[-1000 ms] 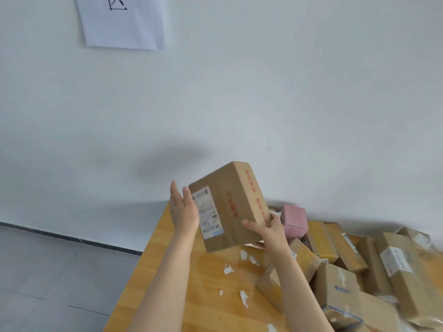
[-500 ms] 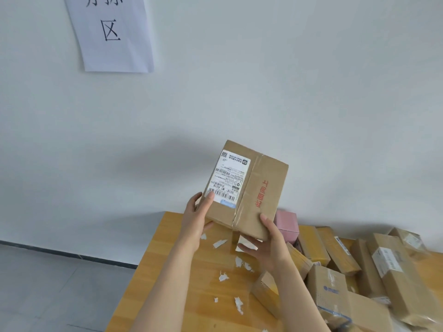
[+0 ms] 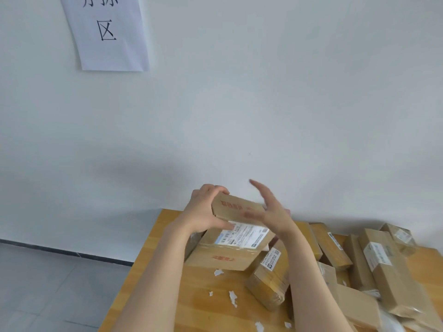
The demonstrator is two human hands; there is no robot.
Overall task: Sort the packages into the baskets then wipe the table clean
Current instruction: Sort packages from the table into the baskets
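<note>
Wall sign (image 3: 107,32) cropped at top; R hand (image 3: 271,212) blurred over box (image 3: 230,250).

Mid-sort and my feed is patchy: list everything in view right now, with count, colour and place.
held box: one, brown cardboard, white label, red print; table's far left, beside the pile
other boxes: at least six, brown cardboard, some with white labels; piled on the table's right side
paper scraps: at least five, white; scattered on the table near the held box
table: one, light wood; lower middle
paper sign: one, white with black characters; wall, upper left
wall: white; behind the table
floor: grey; lower left
left grip: left hand, fingers curled over the held box's far left corner
right grip: right hand, blurred, fingers straight; at the held box's right end
</note>
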